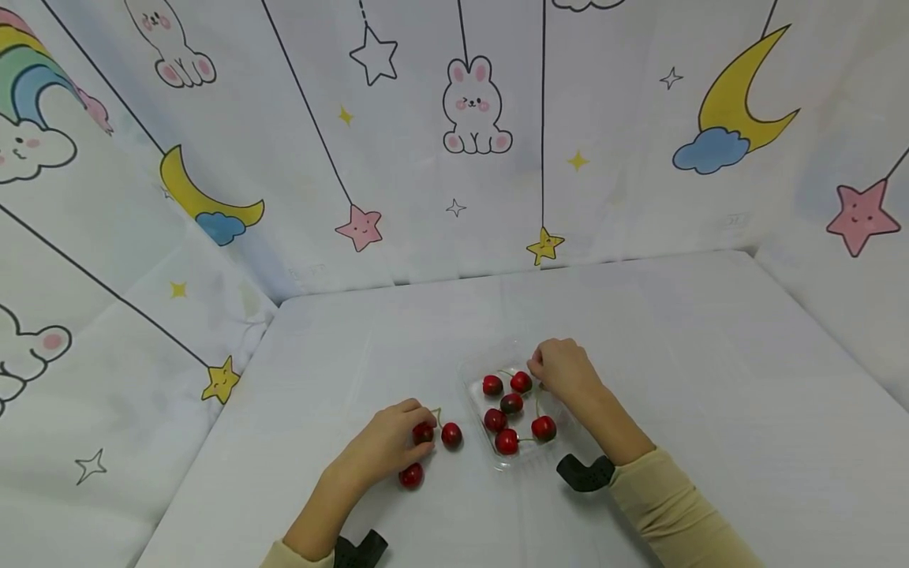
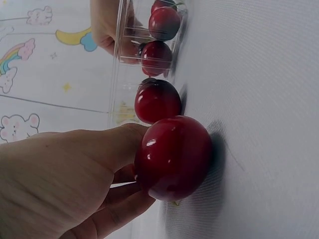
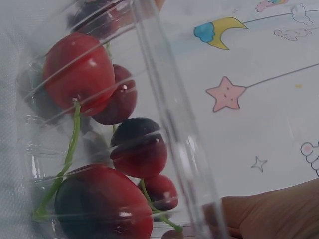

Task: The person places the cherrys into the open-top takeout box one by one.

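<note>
Head view: the left hand (image 1: 389,442) pinches a cherry (image 1: 422,433) well short of the counter's (image 1: 660,339) far edge; a careless knuckle could roll the loose cherry (image 1: 410,476) beside it. Nearer the right edge, the right hand (image 1: 568,372) bends over the clear box (image 1: 471,402), its grip unclear. Left wrist: the foremost cherry (image 2: 173,158) might be knocked away. Right wrist: pressing the thin wall (image 3: 182,124) might spill boxed cherries (image 3: 79,72).

Cherries (image 1: 511,403) in tray (image 1: 525,422), loose cherries (image 1: 451,436) to left
</note>
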The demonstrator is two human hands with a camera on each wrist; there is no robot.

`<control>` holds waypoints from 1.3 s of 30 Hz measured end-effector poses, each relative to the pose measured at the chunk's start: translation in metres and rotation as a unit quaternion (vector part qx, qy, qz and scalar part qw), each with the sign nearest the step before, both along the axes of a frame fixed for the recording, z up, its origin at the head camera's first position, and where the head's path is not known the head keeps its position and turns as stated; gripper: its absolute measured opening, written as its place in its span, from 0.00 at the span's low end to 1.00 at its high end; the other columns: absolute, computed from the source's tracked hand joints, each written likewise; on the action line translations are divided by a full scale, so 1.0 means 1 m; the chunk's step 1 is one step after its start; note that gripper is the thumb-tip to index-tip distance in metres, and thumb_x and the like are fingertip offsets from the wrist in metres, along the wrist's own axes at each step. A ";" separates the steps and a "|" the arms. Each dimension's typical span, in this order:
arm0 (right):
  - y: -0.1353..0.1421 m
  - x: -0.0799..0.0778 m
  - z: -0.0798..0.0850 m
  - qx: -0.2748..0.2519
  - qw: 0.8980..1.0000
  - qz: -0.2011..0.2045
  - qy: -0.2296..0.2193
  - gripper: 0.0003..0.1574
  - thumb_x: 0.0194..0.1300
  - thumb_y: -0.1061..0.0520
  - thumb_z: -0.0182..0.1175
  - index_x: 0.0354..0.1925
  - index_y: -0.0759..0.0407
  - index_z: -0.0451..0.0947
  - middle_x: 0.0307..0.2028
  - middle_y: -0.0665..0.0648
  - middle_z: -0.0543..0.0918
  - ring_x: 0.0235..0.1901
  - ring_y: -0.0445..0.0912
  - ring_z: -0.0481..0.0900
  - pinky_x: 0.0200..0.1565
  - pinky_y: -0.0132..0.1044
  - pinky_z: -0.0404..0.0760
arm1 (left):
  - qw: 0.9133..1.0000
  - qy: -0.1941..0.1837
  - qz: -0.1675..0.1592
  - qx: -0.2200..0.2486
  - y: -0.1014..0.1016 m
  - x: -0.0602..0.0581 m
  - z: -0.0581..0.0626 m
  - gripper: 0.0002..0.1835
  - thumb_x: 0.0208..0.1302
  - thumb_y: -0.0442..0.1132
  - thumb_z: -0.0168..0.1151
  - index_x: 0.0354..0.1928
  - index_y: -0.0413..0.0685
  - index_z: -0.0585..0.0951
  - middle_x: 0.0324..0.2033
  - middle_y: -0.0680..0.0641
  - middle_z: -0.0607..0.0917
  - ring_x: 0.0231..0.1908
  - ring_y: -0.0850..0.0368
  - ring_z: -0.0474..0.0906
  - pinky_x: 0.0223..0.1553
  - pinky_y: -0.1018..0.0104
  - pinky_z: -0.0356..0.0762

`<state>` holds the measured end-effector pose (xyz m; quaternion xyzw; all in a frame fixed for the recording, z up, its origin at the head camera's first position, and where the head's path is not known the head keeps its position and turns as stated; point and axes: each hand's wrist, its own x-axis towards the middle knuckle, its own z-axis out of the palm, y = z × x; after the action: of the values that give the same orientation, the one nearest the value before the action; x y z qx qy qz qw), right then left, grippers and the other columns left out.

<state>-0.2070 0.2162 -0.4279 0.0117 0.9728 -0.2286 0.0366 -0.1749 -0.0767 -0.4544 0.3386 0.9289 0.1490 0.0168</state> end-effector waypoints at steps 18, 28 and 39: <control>-0.001 0.001 0.002 -0.010 1.000 -0.005 -0.008 0.11 0.65 0.55 0.59 0.33 0.62 0.80 0.22 0.54 0.79 0.21 0.43 0.74 0.23 0.30 0.73 | 1.000 0.004 -0.001 0.013 -0.001 0.000 0.003 0.13 0.55 0.42 0.70 0.42 0.52 0.81 0.40 0.56 0.81 0.38 0.63 0.78 0.41 0.67 0.80; 0.000 0.002 0.001 -0.015 1.000 -0.009 -0.011 0.10 0.65 0.55 0.59 0.33 0.62 0.80 0.22 0.54 0.79 0.21 0.43 0.74 0.24 0.30 0.74 | 1.000 0.005 -0.002 0.014 -0.001 -0.002 0.008 0.12 0.56 0.42 0.69 0.42 0.53 0.81 0.39 0.57 0.80 0.35 0.65 0.75 0.39 0.70 0.78; 0.000 0.001 0.000 -0.013 1.000 -0.007 -0.008 0.10 0.64 0.55 0.59 0.32 0.62 0.80 0.21 0.54 0.79 0.21 0.43 0.73 0.23 0.30 0.73 | 1.000 0.013 -0.005 0.016 0.000 -0.002 0.013 0.13 0.55 0.41 0.69 0.42 0.51 0.81 0.40 0.56 0.80 0.36 0.65 0.76 0.40 0.69 0.79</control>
<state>-0.2055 0.2157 -0.4281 0.0196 0.9694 -0.2410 0.0425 -0.1766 -0.0767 -0.4411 0.3459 0.9246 0.1595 -0.0002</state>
